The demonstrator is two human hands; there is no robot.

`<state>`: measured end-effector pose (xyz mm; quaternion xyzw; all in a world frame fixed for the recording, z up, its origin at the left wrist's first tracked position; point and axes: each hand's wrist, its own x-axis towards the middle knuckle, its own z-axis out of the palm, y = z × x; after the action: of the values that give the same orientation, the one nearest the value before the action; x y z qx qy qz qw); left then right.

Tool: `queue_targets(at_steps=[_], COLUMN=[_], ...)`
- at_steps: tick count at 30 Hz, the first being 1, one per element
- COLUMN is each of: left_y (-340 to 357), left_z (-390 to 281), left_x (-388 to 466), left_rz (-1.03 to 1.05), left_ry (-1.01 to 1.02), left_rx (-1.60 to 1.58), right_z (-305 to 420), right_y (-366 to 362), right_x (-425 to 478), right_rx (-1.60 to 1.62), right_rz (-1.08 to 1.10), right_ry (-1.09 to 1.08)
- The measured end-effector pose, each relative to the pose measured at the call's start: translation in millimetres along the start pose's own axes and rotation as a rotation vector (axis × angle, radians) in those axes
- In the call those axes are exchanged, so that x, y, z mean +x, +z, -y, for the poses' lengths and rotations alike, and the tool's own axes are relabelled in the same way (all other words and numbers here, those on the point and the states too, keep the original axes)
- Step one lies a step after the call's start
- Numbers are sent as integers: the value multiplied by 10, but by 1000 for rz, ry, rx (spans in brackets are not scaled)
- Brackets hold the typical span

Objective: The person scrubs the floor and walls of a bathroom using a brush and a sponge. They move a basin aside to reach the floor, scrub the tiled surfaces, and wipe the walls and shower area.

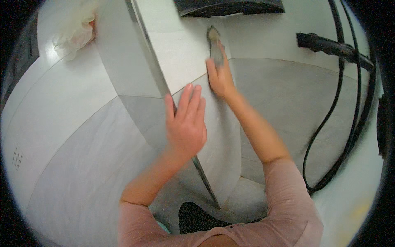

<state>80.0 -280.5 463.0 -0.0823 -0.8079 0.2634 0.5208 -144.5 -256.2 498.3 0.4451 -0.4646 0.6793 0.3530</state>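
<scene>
My right hand (220,78) reaches far forward and holds a small brush (215,46), somewhat blurred, against the light tiled ledge (182,46) near its corner with the wall. Palm down, my left hand (186,123) rests on the metal edge trim (205,180) of the ledge, its fingers slightly apart and nothing held. A seam between two tiles runs just ahead of its fingertips.
Black hoses (339,139) and a black handle-like fitting (327,48) hang at the right wall. A dark object (231,7) stands at the ledge's far end. A crumpled translucent plastic bag (78,37) lies upper left; a perforated drain cover (17,159) is at far left.
</scene>
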Motion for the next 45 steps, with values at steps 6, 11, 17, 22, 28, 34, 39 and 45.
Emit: queue_targets(at_steps=[6, 11, 17, 22, 28, 34, 39, 45], left_y=[-54, -93, -104, -87, 8, 16, -21, 7], left_z=[316, 309, 328, 350, 320, 320, 329, 274], left_x=[812, 842, 881, 777, 767, 655, 629, 529], left_rz=[66, 52, 56, 81, 2, -1, -29, -42], left_ry=[133, 112, 86, 86, 63, 26, 39, 50], left_rx=[117, 84, 79, 13, -71, -102, -144, -197], right_z=[174, -567, -453, -648, -498, -1013, -301, -149], right_y=[59, -494, -754, -1252, -700, -747, -1878, -1795], right_x=[-10, -290, 715, 262, 1056, 499, 149, 359], right_rx=[7, -521, -1290, -1241, -1399, -966, -1292, -1710], right_rz=[17, 128, 262, 679, 234, 455, 624, 94], right_ry=[-82, -364, -535, -753, -627, -468, -422, -373])
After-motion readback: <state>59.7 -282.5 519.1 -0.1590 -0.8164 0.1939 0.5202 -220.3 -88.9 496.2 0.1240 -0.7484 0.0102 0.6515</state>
